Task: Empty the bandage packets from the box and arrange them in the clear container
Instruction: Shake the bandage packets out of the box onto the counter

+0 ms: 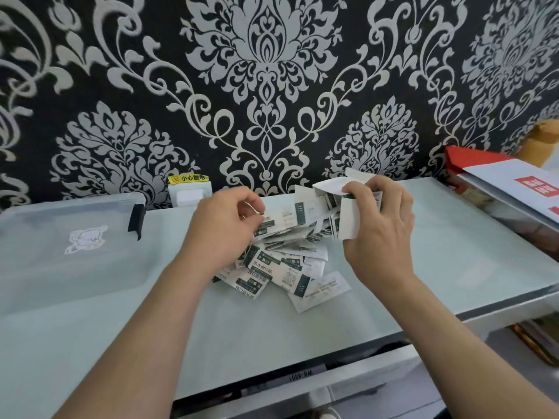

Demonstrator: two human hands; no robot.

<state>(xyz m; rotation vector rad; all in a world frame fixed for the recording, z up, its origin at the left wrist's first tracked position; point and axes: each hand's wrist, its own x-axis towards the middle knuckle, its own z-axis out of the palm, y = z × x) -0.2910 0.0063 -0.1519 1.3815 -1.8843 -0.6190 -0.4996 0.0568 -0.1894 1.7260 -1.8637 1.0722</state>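
Head view: a person's two bare hands work over a pale, glass-topped table [302, 343] set against black wallpaper w/ silver damask pattern [272, 71]. The right hand [384, 234] grips a small white-and-dark-green cardboard box [349, 220], thumb across its top edge and fingers curled round the far side. The box is held above the table, tipped, w/ its white flaps open toward the wall and the left. The left hand [223, 228] has its fingers curled in narrow, pinching some of the white bandage packets w/ dark green bands [281, 267] where they spill from the box's mouth.

Most packets lie in a loose, overlapping heap on the table, below and between both hands. Several lie printed side up, and a few strays sit at the heap's front right edge. The clear plastic container [60, 267] sits at the table's far left, well apart from the heap, w/ a black clip [136, 220] at its right end and a pale sticker [86, 238] on top.

A white wall socket w/ yellow warning label [188, 189] shows just above the table's back edge, approx. centre. At right, a white carton w/ red end and red printed blocks [514, 182] lies on a neighbouring surface, w/ a brown cardboard box [541, 140] behind it.
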